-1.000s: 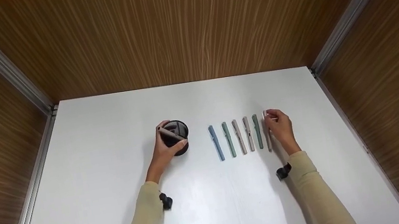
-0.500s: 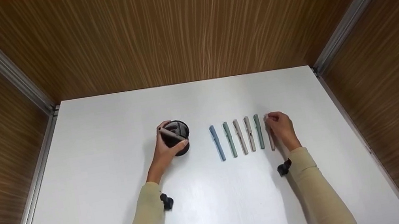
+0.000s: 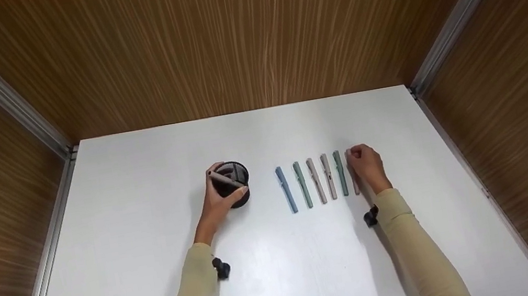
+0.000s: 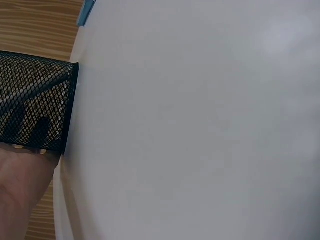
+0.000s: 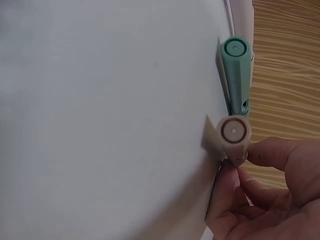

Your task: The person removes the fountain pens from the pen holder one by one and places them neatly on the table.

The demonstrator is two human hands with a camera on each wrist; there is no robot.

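1. Black wire mesh marks the landmark: a round pen holder (image 3: 232,182) stands on the white bench (image 3: 159,291), gripped by the left hand (image 3: 217,203), whose fingers curl round its wall and also hold a beige pen (image 3: 224,179) slanted across its rim.
2. Right of the holder, well apart, lies a row of pens: blue (image 3: 286,189), green (image 3: 302,184), two beige (image 3: 317,188), then a teal pen (image 3: 340,173).
3. At the row's end farthest from the holder, the right hand (image 3: 367,167) pinches a pinkish-beige pen (image 3: 353,176) between thumb and fingertips (image 5: 235,172); the wrist view shows its capped end just beside the teal pen's.
4. Whether that pen rests on the bench or is lifted clear cannot be told.
5. Judged from this, the step in hand is handling the outermost pen of the row while the holder is steadied.
6. Any next move calls for a firm pinch and a path over the row that avoids nudging the teal neighbour.
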